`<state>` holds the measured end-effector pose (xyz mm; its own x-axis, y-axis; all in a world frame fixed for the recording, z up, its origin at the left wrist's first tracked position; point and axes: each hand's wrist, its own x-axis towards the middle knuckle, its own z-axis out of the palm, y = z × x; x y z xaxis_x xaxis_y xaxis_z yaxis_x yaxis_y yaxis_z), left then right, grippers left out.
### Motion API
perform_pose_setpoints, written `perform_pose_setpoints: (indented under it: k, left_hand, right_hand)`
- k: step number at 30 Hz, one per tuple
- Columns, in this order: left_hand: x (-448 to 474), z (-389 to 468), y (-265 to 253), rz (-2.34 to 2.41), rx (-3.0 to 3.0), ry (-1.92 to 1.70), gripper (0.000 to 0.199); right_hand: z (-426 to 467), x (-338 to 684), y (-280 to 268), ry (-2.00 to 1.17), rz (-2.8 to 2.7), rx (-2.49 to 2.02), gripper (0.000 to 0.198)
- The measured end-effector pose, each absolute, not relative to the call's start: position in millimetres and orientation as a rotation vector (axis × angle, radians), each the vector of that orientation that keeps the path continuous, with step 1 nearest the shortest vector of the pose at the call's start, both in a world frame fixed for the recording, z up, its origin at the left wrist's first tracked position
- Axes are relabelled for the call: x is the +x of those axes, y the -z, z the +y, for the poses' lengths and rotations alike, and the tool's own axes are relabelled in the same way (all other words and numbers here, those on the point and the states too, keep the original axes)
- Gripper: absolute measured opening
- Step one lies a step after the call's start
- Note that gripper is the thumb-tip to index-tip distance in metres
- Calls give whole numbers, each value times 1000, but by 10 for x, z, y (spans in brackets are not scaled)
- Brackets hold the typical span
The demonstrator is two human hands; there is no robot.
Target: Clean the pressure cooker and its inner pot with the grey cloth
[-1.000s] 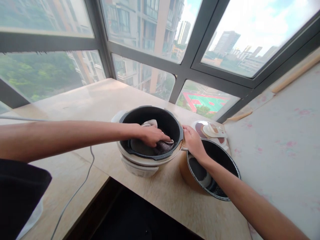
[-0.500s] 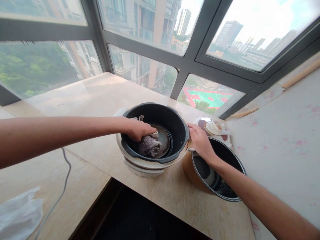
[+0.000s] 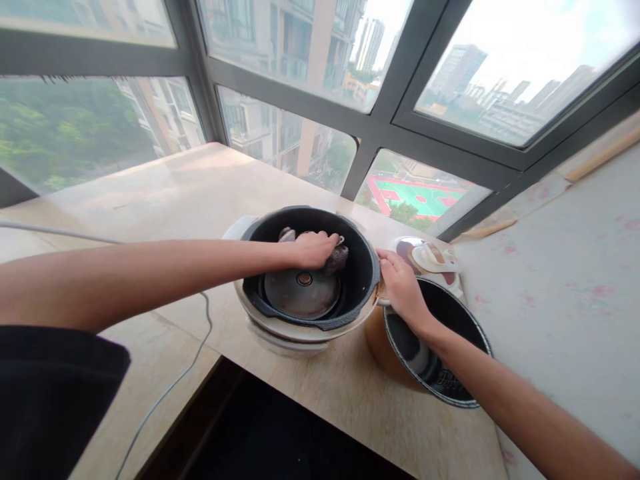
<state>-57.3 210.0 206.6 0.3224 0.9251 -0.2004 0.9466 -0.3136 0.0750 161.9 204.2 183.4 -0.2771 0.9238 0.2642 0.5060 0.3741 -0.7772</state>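
A white electric cooker body [image 3: 287, 341] stands on the ledge, its lid off and its dark inside showing. Within it my left hand [image 3: 316, 250] is closed on a crumpled grey-brown rag [image 3: 336, 260], near the far wall of the cavity. The round heating plate [image 3: 303, 295] with a small centre button shows at the bottom. My right hand [image 3: 401, 285] grips the cooker's side handle [image 3: 383, 293] on the right; its fingertips are partly hidden. Beside that wrist stands the removed inner pot [image 3: 440, 353], dark inside and tan outside.
Behind the inner pot lies a white and brown lid [image 3: 425, 255] near the papered wall [image 3: 565, 287]. A grey cord [image 3: 173, 387] runs over the stone ledge [image 3: 160, 193]. Windows rise behind, and a dark recess [image 3: 280, 427] opens at the front edge.
My left hand and the rag have moved right and toward the far wall of the cavity, uncovering the heating plate's centre. My right hand stays on the handle. A dark sleeve has entered at lower left.
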Motion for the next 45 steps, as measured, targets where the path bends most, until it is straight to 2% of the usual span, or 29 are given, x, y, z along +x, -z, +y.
perform_pose_setpoints:
  k: [8,16,24,36,42,45]
  left_hand:
    - [-236,1989,-2089,1286,2578,271,46]
    - [-578,1636,-2251,934,2566,317,46]
    - [-1085,1628,-2329,1234,2325,579,57]
    - [-851,1916,-2364,1523,2411,730,49]
    - [-1015,2073,-2486,1697,2369,308,41]
    - [-1154,2093,-2650,1538,2236,89,33]
  right_hand:
    - [2072,1617,-1832,-704,-1963,-1224,42]
    - [2066,1647,-1899,-701,-2025,-1256,44]
    - [2079,1657,-1936,-652,-2118,-1293,45]
    - [2083,1651,-1837,-735,-2009,-1249,43]
    - [2093,1636,-1781,-809,-1956,-1219,42]
    - [2070,1620,-1794,-846,-1923,-1207,41]
